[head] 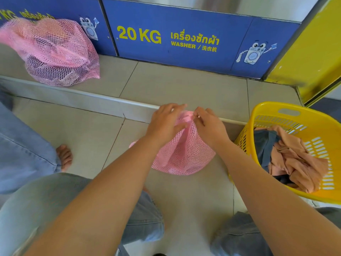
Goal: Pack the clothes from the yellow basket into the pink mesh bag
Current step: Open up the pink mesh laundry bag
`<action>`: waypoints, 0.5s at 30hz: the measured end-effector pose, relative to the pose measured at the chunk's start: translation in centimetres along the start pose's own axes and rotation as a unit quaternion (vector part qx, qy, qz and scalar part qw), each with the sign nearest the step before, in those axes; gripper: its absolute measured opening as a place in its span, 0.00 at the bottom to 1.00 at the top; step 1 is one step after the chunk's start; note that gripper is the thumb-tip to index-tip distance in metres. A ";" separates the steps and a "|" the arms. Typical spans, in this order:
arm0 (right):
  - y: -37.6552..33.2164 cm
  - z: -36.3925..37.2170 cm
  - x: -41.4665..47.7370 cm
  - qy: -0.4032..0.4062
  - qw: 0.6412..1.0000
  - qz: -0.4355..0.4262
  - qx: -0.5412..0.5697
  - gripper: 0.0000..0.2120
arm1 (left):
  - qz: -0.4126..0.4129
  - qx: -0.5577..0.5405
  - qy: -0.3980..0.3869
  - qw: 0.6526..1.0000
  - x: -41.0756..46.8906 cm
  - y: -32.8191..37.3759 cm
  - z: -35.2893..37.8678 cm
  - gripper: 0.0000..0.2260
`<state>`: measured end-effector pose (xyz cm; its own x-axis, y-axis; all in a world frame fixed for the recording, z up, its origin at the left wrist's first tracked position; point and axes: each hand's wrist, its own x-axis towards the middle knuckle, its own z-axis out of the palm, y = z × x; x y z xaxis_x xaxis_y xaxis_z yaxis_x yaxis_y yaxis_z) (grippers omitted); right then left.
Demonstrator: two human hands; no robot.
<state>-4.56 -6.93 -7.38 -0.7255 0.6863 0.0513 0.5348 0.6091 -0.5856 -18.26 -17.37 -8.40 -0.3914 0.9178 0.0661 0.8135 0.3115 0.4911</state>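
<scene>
Left hand (164, 124): fingers clenched round the gathered neck of the pink mesh bag (184, 154), on its 9 o'clock side.
Right hand (210, 126): fingers pinching the same neck from the 3 o'clock side, just beside the left hand.
Pink mesh bag: standing on the tiled floor (88, 133) at the centre of view, neck bunched upward, body bulging; contents cannot be made out through the mesh.
Yellow basket (269, 110): at 3 o'clock of the bag, touching or just beside it, tilted toward the person.
Clothes (295, 159): peach and dark blue items lying crumpled inside the basket.
Second pink mesh bag (59, 52): at 10 o'clock, filled, resting on the raised step (184, 85) against the blue washer panel (184, 24).
Washer panel: at 12 o'clock, marked "20 KG WASHER".
Bare foot (64, 157): at 9 o'clock, below a denim leg, well apart from the bag.
</scene>
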 end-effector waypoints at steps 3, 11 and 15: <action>0.0 0.0 -0.3 0.004 1.000 -0.017 -0.018 0.07 | 0.020 0.009 0.034 0.999 0.5 0.9 0.6 0.11; 0.6 -0.9 -0.2 0.014 0.998 0.033 -0.053 0.08 | 0.021 0.027 0.059 0.998 0.1 -0.9 -1.0 0.06; 1.8 -1.8 0.3 0.047 0.992 0.115 -0.026 0.08 | -0.052 0.068 0.089 0.992 -1.4 -4.0 -2.7 0.08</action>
<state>-3.05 -4.89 -7.01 -0.5397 0.8419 -0.0018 0.7044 0.4504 -0.5486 -22.12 -20.58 -8.07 -0.5363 0.8246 0.1801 0.8106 0.4438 0.3820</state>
